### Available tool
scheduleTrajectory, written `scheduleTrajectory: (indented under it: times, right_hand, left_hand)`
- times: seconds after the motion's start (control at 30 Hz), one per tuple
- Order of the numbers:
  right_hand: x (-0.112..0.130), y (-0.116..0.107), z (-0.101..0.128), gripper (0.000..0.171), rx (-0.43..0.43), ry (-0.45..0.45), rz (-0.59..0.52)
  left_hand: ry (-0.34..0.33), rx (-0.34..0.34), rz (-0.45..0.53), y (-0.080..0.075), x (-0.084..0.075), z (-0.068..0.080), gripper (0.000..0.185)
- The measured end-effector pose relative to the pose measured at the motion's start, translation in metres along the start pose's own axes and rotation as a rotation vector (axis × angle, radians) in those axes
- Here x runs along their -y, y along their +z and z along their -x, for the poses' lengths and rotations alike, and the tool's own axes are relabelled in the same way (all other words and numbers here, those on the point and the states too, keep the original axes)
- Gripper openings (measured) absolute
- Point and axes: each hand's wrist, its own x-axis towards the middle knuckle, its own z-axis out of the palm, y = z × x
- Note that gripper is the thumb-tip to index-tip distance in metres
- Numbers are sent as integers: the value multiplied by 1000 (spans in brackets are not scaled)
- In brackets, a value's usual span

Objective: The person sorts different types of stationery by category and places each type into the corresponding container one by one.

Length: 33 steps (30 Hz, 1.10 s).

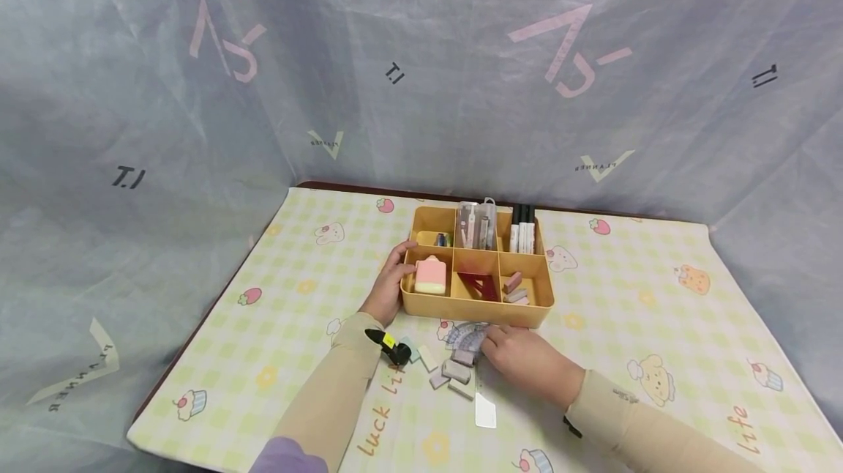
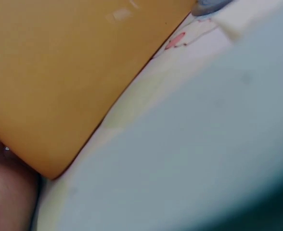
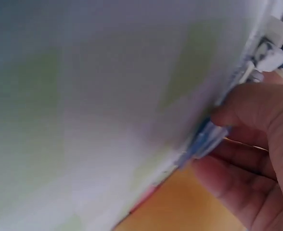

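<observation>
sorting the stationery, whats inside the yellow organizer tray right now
The yellow organizer tray holds a pink eraser, a red set square, small erasers, black-capped markers and clear cases. The walls hide the compartment floors.

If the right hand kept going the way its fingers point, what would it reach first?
Most likely the clear protractor that the right hand already touches at its fingertips, then the front wall of the yellow organizer tray just beyond; depth is hard to judge.
</observation>
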Motion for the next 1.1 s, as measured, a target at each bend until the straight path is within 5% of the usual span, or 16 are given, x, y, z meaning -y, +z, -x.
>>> scheduleTrajectory:
  times: [0.33, 0.7, 1.1]
  right_hand:
    - [3, -10, 6, 15, 24, -42, -16]
    - [-9, -15, 8, 20, 68, 52, -189]
    - [-46, -51, -5, 18, -285, 144, -392]
  left_hand:
    - [0, -9, 6, 0, -1, 1, 53]
    - [-7, -4, 21, 0, 2, 2, 55]
    - [17, 18, 11, 1, -1, 2, 55]
